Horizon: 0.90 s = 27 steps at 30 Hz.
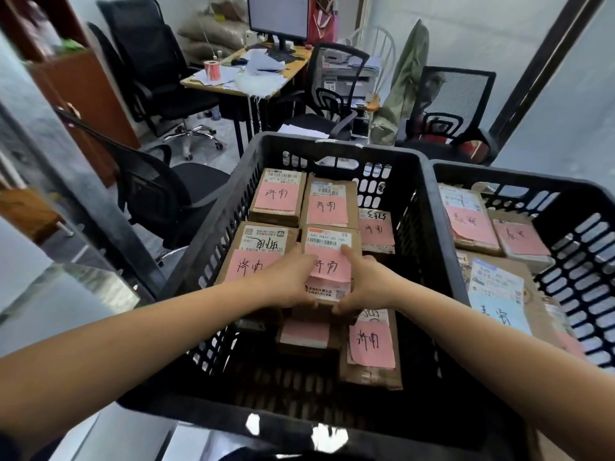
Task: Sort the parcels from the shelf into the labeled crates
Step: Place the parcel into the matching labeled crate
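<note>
A black slotted crate (336,146) in front of me holds several brown cardboard parcels with pink handwritten notes. Both hands reach into it and grip one parcel (329,242) that bears a white barcode label and a pink note. My left hand (289,277) clasps its left side and my right hand (364,282) its right side, thumb up on the label. Beside the held parcel lies another parcel (259,251) on the left. More parcels (371,344) lie lower, near the front. A second black crate (545,184) to the right holds parcels (466,217) with pink and pale blue notes.
Black office chairs (159,194) stand left of and behind the crates. A cluttered desk (246,71) with a monitor (278,16) sits at the back. A brown cabinet (83,94) is at the left. A glossy surface (66,294) lies at the lower left.
</note>
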### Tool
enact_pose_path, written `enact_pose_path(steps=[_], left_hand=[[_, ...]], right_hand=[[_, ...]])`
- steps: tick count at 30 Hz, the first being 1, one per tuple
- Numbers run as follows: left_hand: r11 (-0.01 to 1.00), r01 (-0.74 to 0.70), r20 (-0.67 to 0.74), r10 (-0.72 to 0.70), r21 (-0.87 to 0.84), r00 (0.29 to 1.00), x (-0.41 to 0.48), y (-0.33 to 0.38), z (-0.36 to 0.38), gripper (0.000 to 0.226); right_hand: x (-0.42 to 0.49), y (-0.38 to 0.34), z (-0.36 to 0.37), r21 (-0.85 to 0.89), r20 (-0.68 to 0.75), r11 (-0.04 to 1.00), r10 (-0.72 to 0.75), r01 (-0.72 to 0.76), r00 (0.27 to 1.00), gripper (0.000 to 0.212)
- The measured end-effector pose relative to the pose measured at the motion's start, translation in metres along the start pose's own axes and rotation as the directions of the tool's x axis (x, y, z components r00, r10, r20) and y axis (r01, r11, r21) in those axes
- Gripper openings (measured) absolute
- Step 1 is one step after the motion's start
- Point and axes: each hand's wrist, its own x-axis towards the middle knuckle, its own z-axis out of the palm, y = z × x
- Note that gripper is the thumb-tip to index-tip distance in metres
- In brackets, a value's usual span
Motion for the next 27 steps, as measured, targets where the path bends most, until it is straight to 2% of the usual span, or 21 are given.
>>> enact_pose_path(steps=[3, 6, 8, 12, 17, 24, 27], left_hand=[[0.997, -0.022, 0.029, 0.020, 0.079, 0.999, -0.001, 0.004, 0.010, 0.058], [0.987, -0.015, 0.078, 0.002, 0.161, 0.997, -0.006, 0.009, 0.019, 0.063], [0.982, -0.029, 0.092, 0.012, 0.184, 0.996, -0.010, 0.012, 0.023, 0.059], [0.968, -0.028, 0.136, -0.007, 0.250, 0.991, -0.018, 0.020, 0.024, 0.059], [0.980, 0.004, 0.164, -0.038, 0.201, 0.986, -0.023, 0.019, 0.014, 0.058], [0.988, 0.127, -0.034, -0.125, 0.084, 0.992, -0.048, 0.016, 0.006, 0.054], [0.986, 0.160, -0.131, -0.153, 0.049, 0.979, -0.066, 0.013, 0.003, 0.052]], right_hand=[[0.000, 0.000, 0.009, -0.049, 0.000, 0.999, -0.012, 0.012, 1.000, 0.117], [0.000, 0.003, 0.015, -0.049, -0.015, 0.998, -0.048, 0.047, 0.999, 0.110], [0.000, 0.004, 0.015, -0.064, -0.022, 0.996, -0.064, 0.063, 0.998, 0.106], [-0.002, 0.001, 0.017, -0.140, 0.012, 0.988, -0.059, 0.060, 0.998, 0.108], [-0.004, 0.000, 0.016, -0.263, 0.019, 0.964, -0.041, 0.045, 0.999, 0.118], [-0.003, 0.007, 0.000, -0.176, -0.004, 0.983, -0.058, 0.057, 0.998, 0.097], [-0.011, 0.002, -0.006, -0.137, -0.033, 0.983, -0.129, 0.123, 0.991, 0.091]])
